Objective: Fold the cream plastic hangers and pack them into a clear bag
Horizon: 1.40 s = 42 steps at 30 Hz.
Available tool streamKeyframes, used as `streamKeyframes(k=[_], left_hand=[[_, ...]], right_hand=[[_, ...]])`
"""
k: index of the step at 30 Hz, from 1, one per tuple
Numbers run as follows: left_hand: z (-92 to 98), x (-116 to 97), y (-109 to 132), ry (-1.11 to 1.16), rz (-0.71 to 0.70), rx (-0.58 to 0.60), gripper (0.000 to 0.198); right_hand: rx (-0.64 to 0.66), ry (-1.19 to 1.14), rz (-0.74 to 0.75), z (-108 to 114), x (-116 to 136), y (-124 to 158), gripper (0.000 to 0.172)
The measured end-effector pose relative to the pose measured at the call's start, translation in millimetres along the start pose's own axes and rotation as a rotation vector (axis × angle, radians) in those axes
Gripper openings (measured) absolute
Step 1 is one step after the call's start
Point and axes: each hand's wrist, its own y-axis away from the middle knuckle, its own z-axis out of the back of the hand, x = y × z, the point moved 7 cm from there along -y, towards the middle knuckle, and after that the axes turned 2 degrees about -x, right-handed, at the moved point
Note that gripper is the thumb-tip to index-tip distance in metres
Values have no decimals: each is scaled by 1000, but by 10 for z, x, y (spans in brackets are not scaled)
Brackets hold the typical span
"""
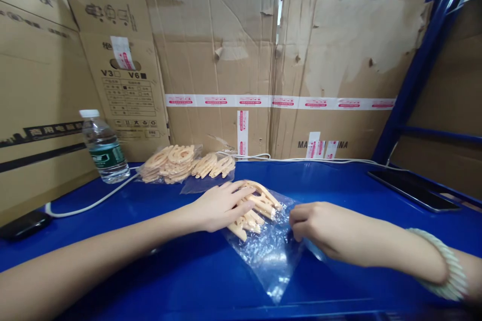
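Observation:
A clear plastic bag [273, 261] lies on the blue table, with several flat, pale wooden cutout pieces [259, 205] in its far end. Resting on these pieces from the left is my left hand [222, 205], its fingers stretched out and apart. My right hand [311, 223] is at the bag's right edge, fingers curled together and pinching the plastic film. A pale twisted bracelet [444, 263] circles the right wrist. Bare film between the hands looks crumpled and shiny.
Behind stand two more bags of wooden pieces [169, 163] and a water bottle [103, 148]. A white cable [94, 205] runs along the back to a black device [24, 225]. A dark phone [412, 189] lies at right. Cardboard sheets [218, 70] wall off the blue table [169, 281].

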Motion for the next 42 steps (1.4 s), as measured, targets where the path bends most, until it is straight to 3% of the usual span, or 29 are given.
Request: streamKeyframes(k=[6,11,13,20,27,33,42], left_hand=[[138,20,203,139,190,40,53],[234,193,317,323,300,-77,47],[223,281,365,345,336,-136,44],[103,286,438,411,261,-225,29],[58,208,363,490,202,-252,26],[37,154,330,562,147,-231,24],[18,125,318,595,121,-243,24]], right_hand=[[-167,-110,68,72,-287,-103,34],[-350,-235,76,100,-478,-135,36],[-367,-253,52,82,-532,-133,38],[-270,-186,-1,-36,-547,-79,42],[-519,-65,-96,-16,-662,-134,28],[-419,-129,-164,-224,-705,-293,47],[-341,-99,-206,-360,-776,-383,42]])
